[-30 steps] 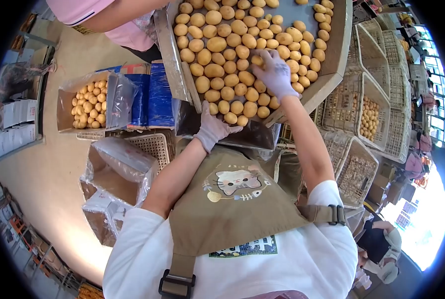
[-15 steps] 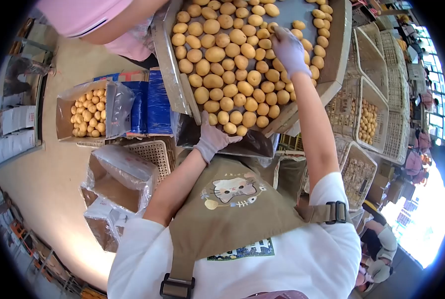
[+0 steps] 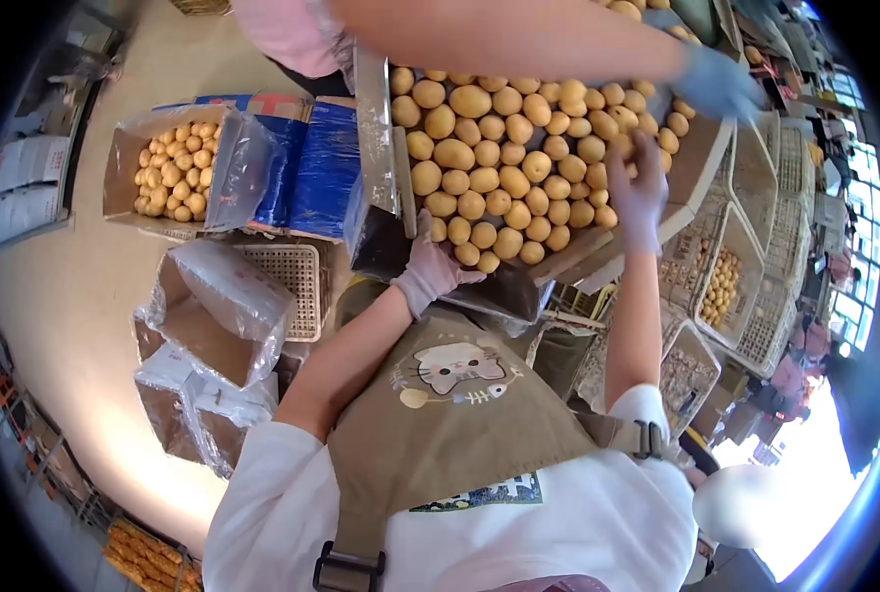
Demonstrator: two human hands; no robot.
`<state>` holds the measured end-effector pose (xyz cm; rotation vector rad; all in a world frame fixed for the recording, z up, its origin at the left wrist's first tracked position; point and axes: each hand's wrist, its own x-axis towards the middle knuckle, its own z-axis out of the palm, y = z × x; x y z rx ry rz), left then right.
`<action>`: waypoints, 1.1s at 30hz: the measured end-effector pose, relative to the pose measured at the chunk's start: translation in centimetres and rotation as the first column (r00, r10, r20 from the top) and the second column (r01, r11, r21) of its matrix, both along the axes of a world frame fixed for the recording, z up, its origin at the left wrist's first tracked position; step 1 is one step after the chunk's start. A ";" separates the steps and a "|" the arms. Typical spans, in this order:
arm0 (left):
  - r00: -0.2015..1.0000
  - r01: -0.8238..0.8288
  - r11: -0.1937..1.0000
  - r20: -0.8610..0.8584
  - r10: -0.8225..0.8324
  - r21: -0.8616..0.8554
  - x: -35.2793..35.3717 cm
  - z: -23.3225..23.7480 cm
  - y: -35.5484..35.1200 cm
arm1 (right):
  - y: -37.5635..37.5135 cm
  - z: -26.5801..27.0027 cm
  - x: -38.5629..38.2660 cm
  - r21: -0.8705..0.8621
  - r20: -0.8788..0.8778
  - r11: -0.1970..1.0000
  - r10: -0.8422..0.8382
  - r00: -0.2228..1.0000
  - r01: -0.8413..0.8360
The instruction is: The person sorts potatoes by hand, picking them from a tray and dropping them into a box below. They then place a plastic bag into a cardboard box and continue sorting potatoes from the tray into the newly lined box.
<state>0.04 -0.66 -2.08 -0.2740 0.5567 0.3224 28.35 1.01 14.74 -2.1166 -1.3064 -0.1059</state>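
Observation:
Round yellow-brown potatoes [image 3: 516,182] cover a sloping sorting tray with raised side boards [image 3: 372,109]. At the tray's lower mouth is my gloved left hand [image 3: 430,272], its fingers spread beside the lowest potatoes and its thumb stretched out to the right. Below that mouth sits a carton lined with dark plastic [image 3: 507,289]. My gloved right hand [image 3: 641,187] hovers at the potatoes' right edge, slightly blurred, with its fingers curved and apart and no potato visible in it. Another person's arm [image 3: 519,37] reaches across the top of the tray, ending in a blurred blue glove [image 3: 718,84].
To the left stands an open carton of potatoes [image 3: 176,171], next to blue-wrapped boxes [image 3: 324,168]. Plastic-lined cartons [image 3: 208,340] and a cream crate [image 3: 297,286] lie nearer. Stacked crates [image 3: 756,286] line the right side, some holding potatoes.
My right hand has drawn back from among the potatoes toward me, and its fingers have opened. The other person's arm has swung across the tray. The view has shifted; my left hand stays at the mouth.

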 end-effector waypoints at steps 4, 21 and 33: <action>0.997 0.021 0.999 -0.071 -0.023 -0.026 0.4 1.4 0.5 | -21.3 1.0 8.5 0.120 0.259 0.773 -0.630 0.732 0.623; 0.993 0.042 0.996 -0.113 -0.033 0.076 -0.5 0.9 -0.1 | -11.7 -5.4 -11.7 -0.384 0.028 0.919 0.111 0.993 -0.092; 1.000 -0.010 1.000 -0.015 0.010 0.029 0.4 0.4 -0.4 | -6.1 -8.5 -11.5 -0.282 -0.036 0.956 0.070 0.997 -0.078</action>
